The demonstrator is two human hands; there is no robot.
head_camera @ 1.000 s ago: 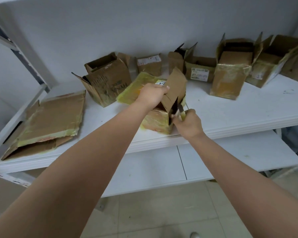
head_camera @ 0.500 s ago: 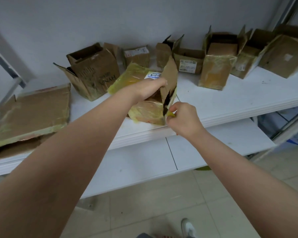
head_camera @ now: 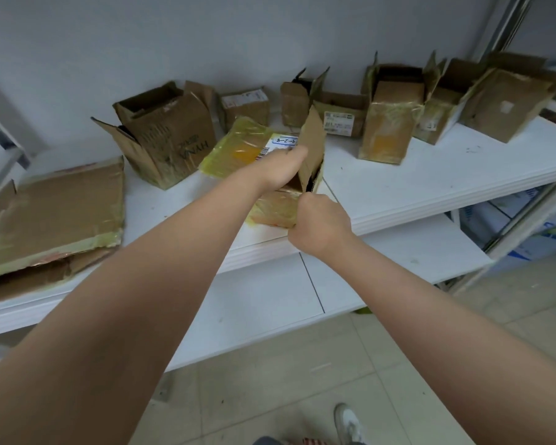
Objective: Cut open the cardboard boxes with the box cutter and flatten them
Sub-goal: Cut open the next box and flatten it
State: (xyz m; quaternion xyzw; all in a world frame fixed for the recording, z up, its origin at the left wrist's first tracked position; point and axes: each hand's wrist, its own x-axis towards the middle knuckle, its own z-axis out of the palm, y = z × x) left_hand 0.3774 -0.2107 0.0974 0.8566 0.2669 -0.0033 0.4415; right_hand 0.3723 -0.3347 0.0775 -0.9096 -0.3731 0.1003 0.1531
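two hands at one cardboard box (head_camera: 272, 208) near front edge of white shelf (head_camera: 430, 184). left hand (head_camera: 281, 168) gripping upright flap (head_camera: 313, 146). right hand (head_camera: 320, 224) curled into fist at box's near corner; box cutter hidden, contents of fist impossible to tell. flattened cardboard (head_camera: 52, 213) far left; open boxes (head_camera: 389, 123) along rear wall.
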